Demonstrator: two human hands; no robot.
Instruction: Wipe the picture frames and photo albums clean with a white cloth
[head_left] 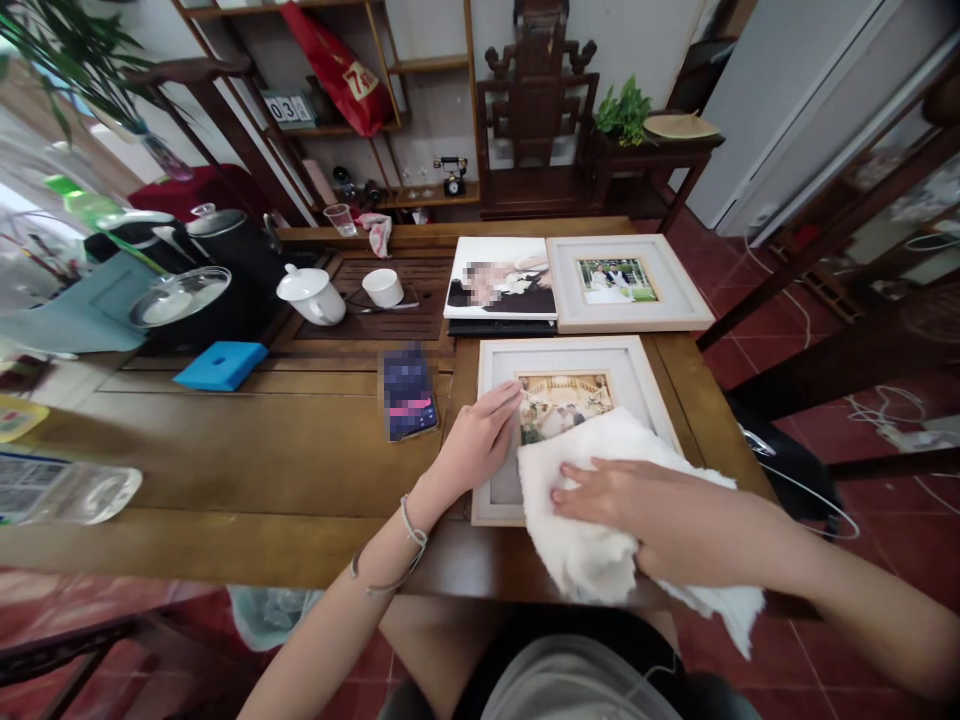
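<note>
A white picture frame (559,346) lies flat on the wooden table in front of me, with a small photo (566,395) at its centre. My left hand (480,436) rests on the frame's left side, fingers stretched out near the photo's edge. Under my right hand (619,495) is a crumpled white towel (577,560), pressed onto the lower right of the frame. That towel hides part of the photo and drapes over the table's front edge.
Behind lie a second frame (679,285) and a white photo board (461,270). Left of the frame is a phone (409,395). Farther left are a blue block (221,365), a white lidded cup (311,298), a small white bowl (382,288) and a black kettle (225,240).
</note>
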